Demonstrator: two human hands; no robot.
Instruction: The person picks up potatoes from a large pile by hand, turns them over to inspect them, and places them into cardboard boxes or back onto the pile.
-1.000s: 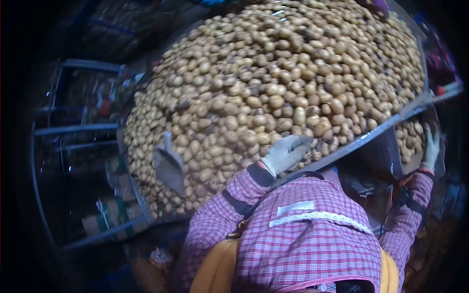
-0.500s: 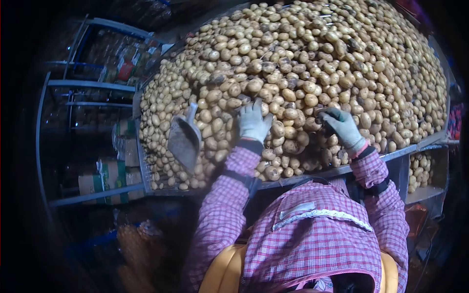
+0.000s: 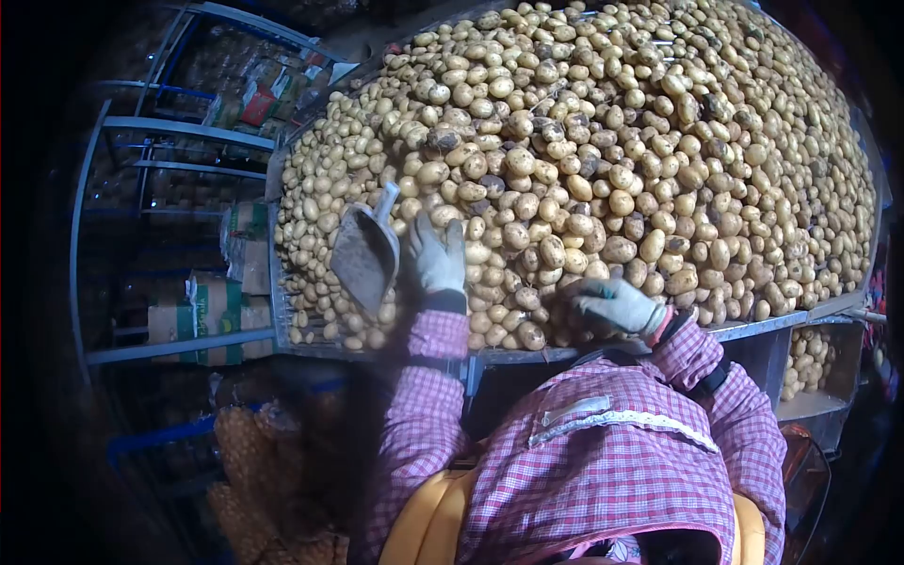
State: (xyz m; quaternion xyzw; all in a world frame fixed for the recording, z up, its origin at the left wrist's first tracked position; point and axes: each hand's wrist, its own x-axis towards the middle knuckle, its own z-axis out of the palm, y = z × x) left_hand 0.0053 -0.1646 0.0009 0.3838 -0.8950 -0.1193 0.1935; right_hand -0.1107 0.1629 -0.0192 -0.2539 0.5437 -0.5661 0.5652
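A large heap of potatoes [image 3: 650,141] fills a metal-edged bin in front of me. My left hand [image 3: 438,259], in a pale work glove, lies with fingers apart on the potatoes, just right of a metal scoop [image 3: 363,262]. The scoop rests on the heap, its handle pointing away from me. Near the front edge, my right hand [image 3: 617,306], also gloved, reaches left over the potatoes. Its fingertips are dark and blurred, so whether they grip a potato cannot be made out.
The bin's metal rim [image 3: 744,327] runs between me and the heap. At the right, a side compartment [image 3: 808,405] holds more potatoes. Blue metal racking [image 3: 188,130] and cardboard boxes [image 3: 217,311] stand left. Filled net sacks [image 3: 247,461] lie low at the left.
My left hand has moved left and closer to the scoop. The right hand has moved left and nearer to the front edge. Potatoes near the front edge have shifted.
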